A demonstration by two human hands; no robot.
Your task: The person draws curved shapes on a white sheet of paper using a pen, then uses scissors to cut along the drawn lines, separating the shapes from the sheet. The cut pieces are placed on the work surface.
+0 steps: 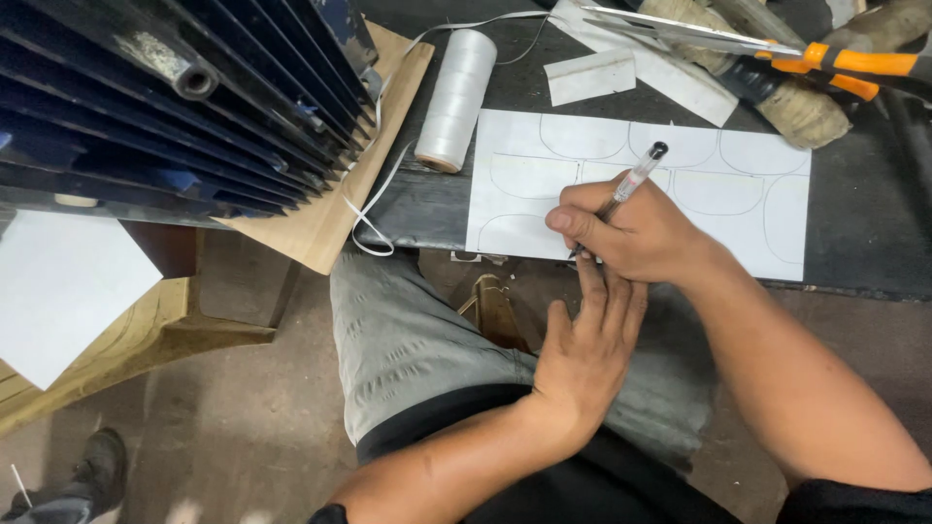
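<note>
while the right hand (636, 238) pinches a clear ballpoint pen (633, 180) in a writing grip, tip down on the white sheet (748, 218) marked with curved outlines, the left hand (582, 354) lies open and flat, fingertips at the sheet's near edge. sheet lies flat on the dark bench (864, 243), overhanging slightly. judged thin, light, stiffish card: prone to sliding and creasing, so best pinned flat near the drawn line. spool of white cord (454, 97) and orange-handled scissors (825, 63) lie beyond

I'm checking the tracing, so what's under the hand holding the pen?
The right hand with the pen rests on a white sheet marked with curved outlines. Whatever is drawn beneath the hand itself is covered.
</note>
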